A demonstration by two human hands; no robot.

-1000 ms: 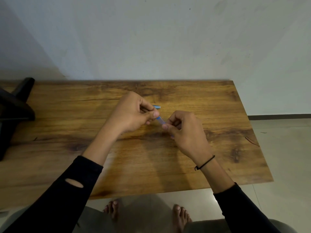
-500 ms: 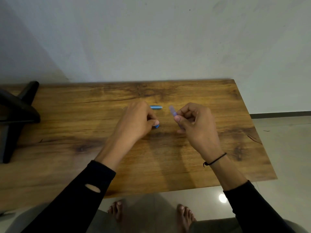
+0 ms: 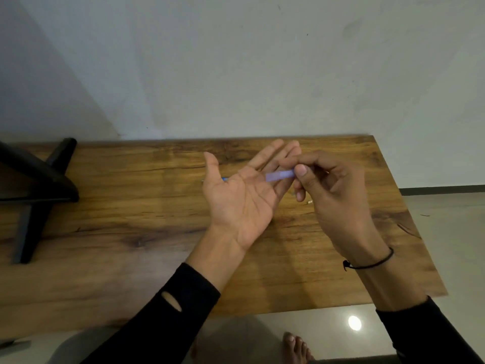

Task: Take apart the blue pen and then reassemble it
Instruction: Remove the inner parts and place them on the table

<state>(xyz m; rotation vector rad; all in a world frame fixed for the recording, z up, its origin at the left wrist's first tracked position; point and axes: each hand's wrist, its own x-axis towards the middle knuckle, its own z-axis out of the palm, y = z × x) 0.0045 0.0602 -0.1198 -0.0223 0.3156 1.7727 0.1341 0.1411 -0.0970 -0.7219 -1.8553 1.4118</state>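
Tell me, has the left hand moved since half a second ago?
Yes. The left hand has opened, palm up, and shifted toward the table's far right corner, under the pen barrel in the right hand.

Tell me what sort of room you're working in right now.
Probably a plain room at home: a wooden table pushed against a bare pale wall, a glossy tiled floor, and bare feet under the table's edge.
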